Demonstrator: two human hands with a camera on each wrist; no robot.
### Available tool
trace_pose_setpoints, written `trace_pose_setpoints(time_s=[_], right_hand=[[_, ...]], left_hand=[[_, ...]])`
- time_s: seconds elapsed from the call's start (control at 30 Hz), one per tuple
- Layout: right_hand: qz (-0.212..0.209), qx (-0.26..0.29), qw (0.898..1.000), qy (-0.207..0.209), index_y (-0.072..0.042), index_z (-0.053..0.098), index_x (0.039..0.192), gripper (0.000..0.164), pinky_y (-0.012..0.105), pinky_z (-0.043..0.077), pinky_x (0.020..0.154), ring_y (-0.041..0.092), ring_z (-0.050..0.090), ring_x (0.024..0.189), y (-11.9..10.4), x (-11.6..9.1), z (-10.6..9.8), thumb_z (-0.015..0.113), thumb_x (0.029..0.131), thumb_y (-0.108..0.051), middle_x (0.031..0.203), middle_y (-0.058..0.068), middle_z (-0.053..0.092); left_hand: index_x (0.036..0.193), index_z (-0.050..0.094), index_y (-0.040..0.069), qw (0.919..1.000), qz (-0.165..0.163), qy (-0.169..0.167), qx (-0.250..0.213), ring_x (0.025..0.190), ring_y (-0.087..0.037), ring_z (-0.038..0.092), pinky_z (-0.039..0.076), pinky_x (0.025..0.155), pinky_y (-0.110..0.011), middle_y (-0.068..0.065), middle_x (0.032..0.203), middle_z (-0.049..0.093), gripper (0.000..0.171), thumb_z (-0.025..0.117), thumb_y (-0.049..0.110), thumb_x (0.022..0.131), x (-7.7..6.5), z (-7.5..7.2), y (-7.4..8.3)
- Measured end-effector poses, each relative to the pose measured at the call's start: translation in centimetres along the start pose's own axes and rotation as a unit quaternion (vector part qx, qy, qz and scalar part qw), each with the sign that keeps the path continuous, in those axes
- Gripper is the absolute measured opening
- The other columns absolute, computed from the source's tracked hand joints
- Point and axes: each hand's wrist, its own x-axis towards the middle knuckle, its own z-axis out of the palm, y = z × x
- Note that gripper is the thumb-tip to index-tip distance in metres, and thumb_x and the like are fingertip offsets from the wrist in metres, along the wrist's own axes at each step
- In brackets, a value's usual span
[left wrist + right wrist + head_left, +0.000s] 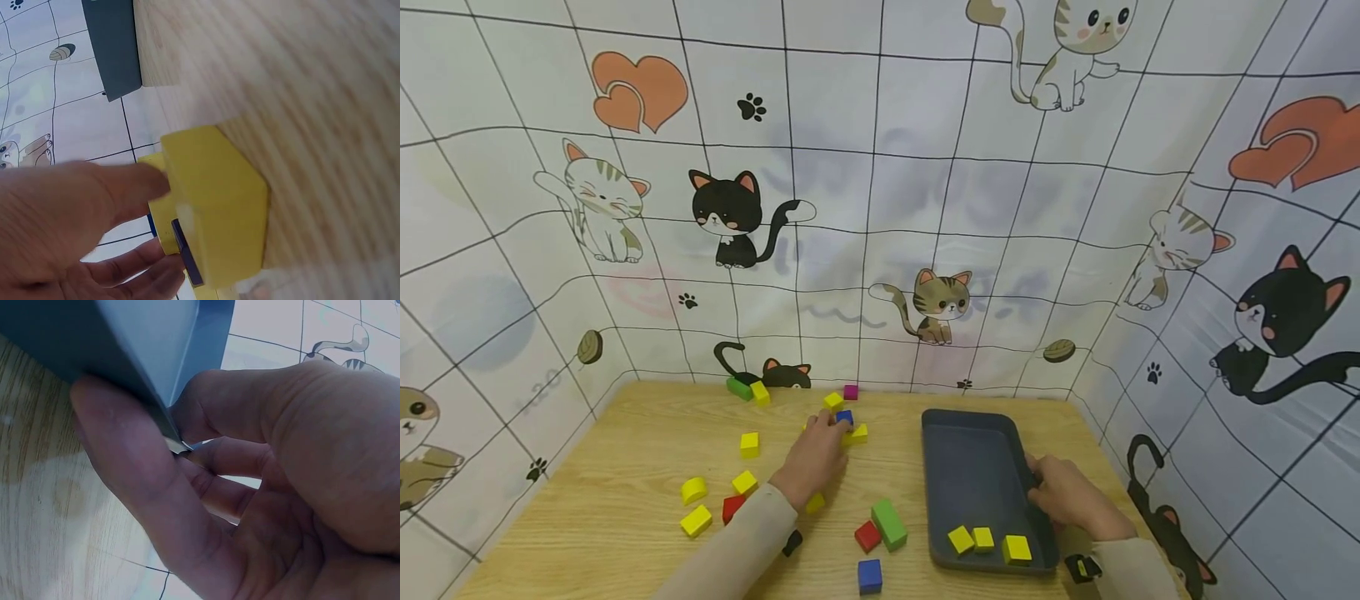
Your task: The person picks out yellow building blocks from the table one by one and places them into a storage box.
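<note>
My left hand (815, 457) reaches into a cluster of blocks toward the back of the table. Its fingertips are right at a blue cube (845, 417) and a yellow triangular block (858, 434). In the left wrist view, thumb and fingers lie on opposite sides of a yellow block (164, 215), while a larger-looking yellow block (219, 200) covers part of the fingers; I cannot tell which block they hold. With my right hand (1070, 497) I grip the right rim of a dark grey tray (977, 467). Three yellow blocks (1017, 549) lie at its near end.
Near the middle front are a green block (889, 523), a red cube (867, 536) and a blue cube (870, 576). Several yellow blocks (696, 521) and a red block (732, 507) lie to the left. A magenta cube (851, 392) sits by the back wall.
</note>
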Motion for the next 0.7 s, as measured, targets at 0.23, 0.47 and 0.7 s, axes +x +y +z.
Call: trace_pose_setpoints(time_s=[0.23,0.47,0.7], right_hand=[[-0.006,0.005,1.000,0.005,0.012,0.040,0.145,0.064,0.033,0.051,0.041,0.022,0.062,0.047,-0.07,-0.12,0.05,0.063,0.085,0.006,0.110,0.032,0.065],[-0.004,0.013,1.000,0.006,0.011,0.042,0.144,0.064,0.034,0.051,0.041,0.023,0.061,0.047,0.02,-0.16,0.05,0.063,0.084,0.006,0.108,0.028,0.067],[-0.008,0.006,1.000,0.013,0.018,0.052,0.131,0.049,0.033,0.051,0.042,0.022,0.062,0.048,-0.05,-0.21,-0.07,0.063,0.085,0.006,0.099,0.023,0.069]], left_hand=[[0.120,0.070,0.012,0.9997,-0.011,-0.008,-0.018,0.102,-0.027,0.054,0.053,0.092,-0.044,-0.013,0.117,0.056,0.031,0.065,-0.005,0.094,0.25,0.24,-0.23],[0.112,0.073,0.009,1.0000,0.003,-0.001,-0.007,0.096,-0.026,0.058,0.054,0.090,-0.043,-0.011,0.107,0.059,0.027,0.070,-0.006,0.090,0.23,0.29,-0.30],[0.111,0.074,0.008,0.9999,0.006,0.000,-0.013,0.096,-0.024,0.059,0.054,0.090,-0.042,-0.010,0.107,0.061,0.026,0.070,-0.006,0.090,0.21,0.14,-0.21]])
